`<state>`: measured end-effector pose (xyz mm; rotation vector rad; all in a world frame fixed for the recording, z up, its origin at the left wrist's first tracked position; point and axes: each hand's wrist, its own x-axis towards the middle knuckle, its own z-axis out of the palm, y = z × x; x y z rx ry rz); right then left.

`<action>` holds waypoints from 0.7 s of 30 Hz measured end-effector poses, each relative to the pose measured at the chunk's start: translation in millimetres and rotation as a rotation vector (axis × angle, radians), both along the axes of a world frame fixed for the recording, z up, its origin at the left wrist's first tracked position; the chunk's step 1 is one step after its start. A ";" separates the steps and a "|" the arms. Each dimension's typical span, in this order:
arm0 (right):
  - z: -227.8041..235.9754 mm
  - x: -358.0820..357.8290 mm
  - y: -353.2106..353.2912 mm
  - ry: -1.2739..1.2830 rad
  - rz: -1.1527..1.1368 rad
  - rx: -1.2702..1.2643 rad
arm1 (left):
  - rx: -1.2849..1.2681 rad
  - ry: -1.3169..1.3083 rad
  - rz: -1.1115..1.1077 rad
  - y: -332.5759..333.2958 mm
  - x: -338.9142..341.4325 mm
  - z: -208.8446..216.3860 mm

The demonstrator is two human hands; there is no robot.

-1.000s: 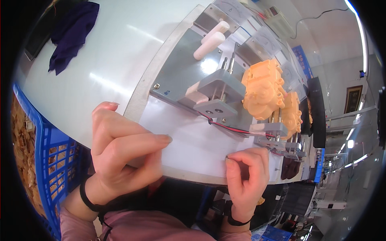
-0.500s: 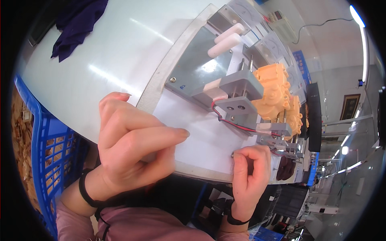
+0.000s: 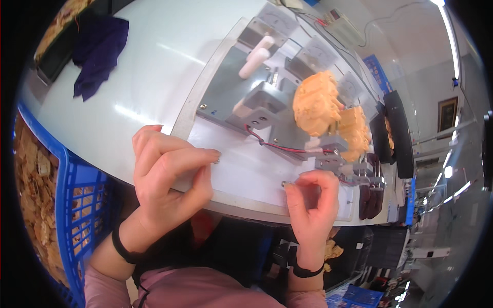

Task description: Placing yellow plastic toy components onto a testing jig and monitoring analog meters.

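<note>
My left hand [image 3: 172, 174] hovers at the near edge of the white board [image 3: 246, 172], fingers curled and a small gap between index tip and thumb. Nothing shows in it. Beside that index tip is a small metal screw head. Over the board's near right part, my right hand [image 3: 314, 197] is loosely curved, thumb and index apart, close to another screw head [image 3: 284, 184]. Past the hands stands a grey test fixture [image 3: 264, 97] with metal pins and red and black wires [image 3: 287, 150]. Two orange moulded housings [image 3: 317, 105] sit on the fixtures to its right, untouched.
Two white rods [image 3: 254, 62] rise from the grey metal plate [image 3: 223, 87]. Analog meters [image 3: 275, 20] line the back. At far left lies a dark purple cloth [image 3: 102, 54]. A blue basket [image 3: 67, 205] stands beside the table at left. Dark brown parts [image 3: 372, 192] are at right.
The view has shifted, so the fixtures and housings appear farther left. My left hand looks slightly lower; my right thumb and index are a little farther apart. Nothing has been picked up.
</note>
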<state>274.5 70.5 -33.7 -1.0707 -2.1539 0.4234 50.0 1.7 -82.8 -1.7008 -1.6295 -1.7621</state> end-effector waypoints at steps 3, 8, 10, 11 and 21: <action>-4.7 3.9 -1.2 0.275 -0.003 0.006 | -0.028 0.020 0.001 -1.7 3.2 3.3; 0.0 9.8 2.2 0.449 0.055 -0.037 | -0.131 -0.090 0.020 -6.0 8.4 7.7; 2.9 10.4 3.5 0.503 0.065 -0.050 | -0.168 -0.138 0.035 -6.7 10.4 8.5; 3.9 9.9 4.0 0.501 0.090 -0.055 | -0.163 -0.106 0.022 -6.7 10.9 9.0; 8.4 -2.5 10.6 0.528 0.120 -0.050 | -0.173 -0.122 0.051 -7.6 13.6 10.5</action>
